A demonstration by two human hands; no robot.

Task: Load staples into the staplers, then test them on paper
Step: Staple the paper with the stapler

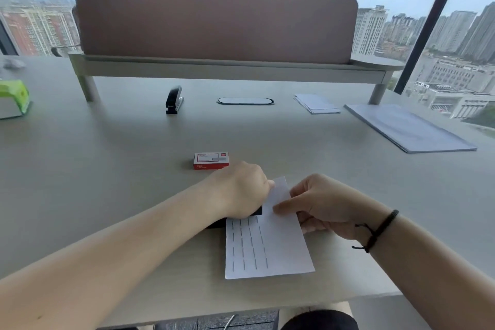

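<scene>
Testing well advanced: sheet [267,246] near desk [107,182] front edge carrying several staple rows, left hand [242,190] clamped over stapler [255,211] at sheet's top-left, right hand [318,203] pinching sheet's top, second stapler [174,100] and box [211,160] beyond, untouched.

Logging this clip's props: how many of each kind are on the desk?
Black staplers: 2, one upright at the back, one under the left hand
Staple box: 1
Paper sheets or stacks: 3
Green object: 1
Total: 7
</scene>
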